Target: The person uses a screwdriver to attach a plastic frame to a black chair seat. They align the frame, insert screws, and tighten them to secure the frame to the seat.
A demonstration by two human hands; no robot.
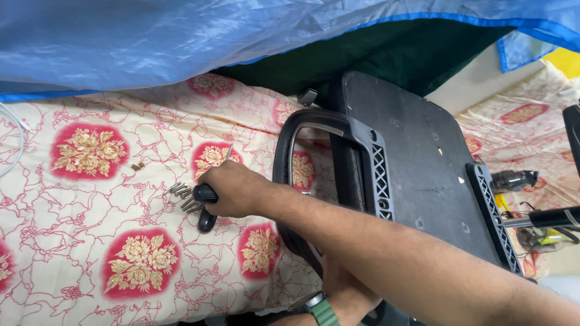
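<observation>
A person's right hand (235,190) lies on a floral bedsheet (90,241), fingers curled tight around a black-handled tool (205,208) just beside a small heap of metal screws (184,196). The left hand (344,290), wearing a green-strapped watch (320,309), reaches under an overturned black chair seat (417,163); its fingers are hidden.

Both forearms are seen bare, with no sleeves reaching them. A green-strapped wristwatch (319,308) with a dark case is worn on the left wrist.

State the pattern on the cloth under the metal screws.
Cream cloth with red-and-gold flower medallions; head view.
</observation>
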